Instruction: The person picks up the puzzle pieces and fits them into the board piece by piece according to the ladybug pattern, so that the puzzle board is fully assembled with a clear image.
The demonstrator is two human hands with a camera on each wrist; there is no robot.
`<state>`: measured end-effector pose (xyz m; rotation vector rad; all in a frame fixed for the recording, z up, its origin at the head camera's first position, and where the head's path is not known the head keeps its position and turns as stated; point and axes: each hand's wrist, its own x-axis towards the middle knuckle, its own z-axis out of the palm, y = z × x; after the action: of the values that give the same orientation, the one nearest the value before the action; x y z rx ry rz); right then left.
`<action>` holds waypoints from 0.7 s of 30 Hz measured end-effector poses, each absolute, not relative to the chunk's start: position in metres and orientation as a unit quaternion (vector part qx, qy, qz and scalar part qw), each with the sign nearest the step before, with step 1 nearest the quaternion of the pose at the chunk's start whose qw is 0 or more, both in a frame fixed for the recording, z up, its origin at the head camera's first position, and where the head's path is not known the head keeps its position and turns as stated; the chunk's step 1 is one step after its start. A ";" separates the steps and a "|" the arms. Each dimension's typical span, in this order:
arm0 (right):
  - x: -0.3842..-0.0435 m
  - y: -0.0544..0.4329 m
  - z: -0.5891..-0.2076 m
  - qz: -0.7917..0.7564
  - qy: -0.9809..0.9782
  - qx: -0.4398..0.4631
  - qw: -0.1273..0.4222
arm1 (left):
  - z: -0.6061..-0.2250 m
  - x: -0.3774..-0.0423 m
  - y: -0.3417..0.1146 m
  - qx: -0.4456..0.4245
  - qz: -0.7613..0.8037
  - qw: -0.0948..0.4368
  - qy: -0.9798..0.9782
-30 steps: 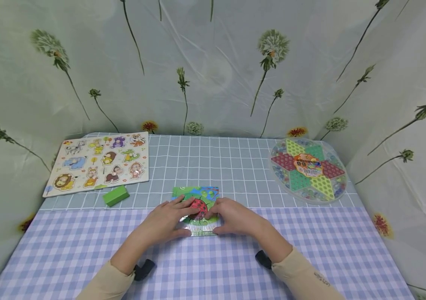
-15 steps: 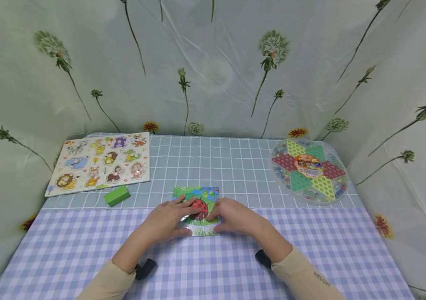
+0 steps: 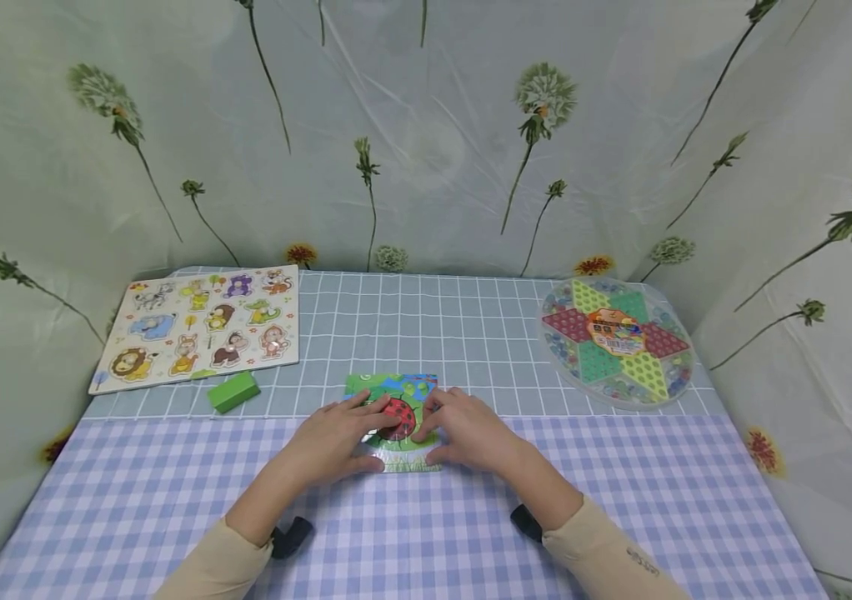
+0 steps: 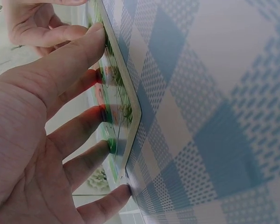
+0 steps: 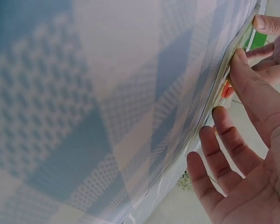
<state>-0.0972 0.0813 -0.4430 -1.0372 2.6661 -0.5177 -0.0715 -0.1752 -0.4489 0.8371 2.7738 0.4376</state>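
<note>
A small ladybug jigsaw puzzle [image 3: 418, 457] lies flat in the middle of the table, green and blue with a red ladybug. My left hand [image 3: 332, 440] is spread over its left side, fingertips on the picture and thumb at the near edge. In the left wrist view, the thumb and fingers of the left hand [image 4: 51, 121] rest along the puzzle's pale board edge [image 4: 134, 114]. My right hand [image 3: 474, 432] is at the right side, its thumb near the lower right corner. Seen from the right wrist, the other fingers of that right hand [image 5: 252, 140] are spaced apart near the board's edge.
At the back left lies an animal peg puzzle board [image 3: 201, 329], with a green block [image 3: 233, 392] in front of it. A round Chinese checkers set [image 3: 617, 342] with marbles sits at the back right. A flowered curtain [image 3: 426, 167] borders the table behind.
My right hand's fingers have lifted and spread slightly at the puzzle's right edge. My left hand has stayed in place on the puzzle.
</note>
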 end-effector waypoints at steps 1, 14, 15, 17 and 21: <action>-0.097 0.081 -0.443 -0.180 0.911 -0.351 0.119 | -0.449 -0.072 -0.175 0.284 0.148 0.106 0.941; -0.096 0.085 -0.442 -0.194 0.911 -0.342 0.123 | -0.446 -0.072 -0.168 0.262 0.139 0.103 0.950; -0.096 0.085 -0.442 -0.195 0.911 -0.342 0.122 | -0.446 -0.073 -0.168 0.264 0.136 0.102 0.949; -0.096 0.085 -0.442 -0.195 0.911 -0.342 0.122 | -0.445 -0.073 -0.169 0.270 0.133 0.102 0.948; -0.097 0.085 -0.442 -0.182 0.915 -0.344 0.108 | -0.443 -0.072 -0.172 0.293 0.138 0.096 0.941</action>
<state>-0.0965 0.0845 -0.4425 -1.0126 2.6919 -0.5343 -0.0721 -0.1723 -0.4431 0.8677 2.7889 0.4100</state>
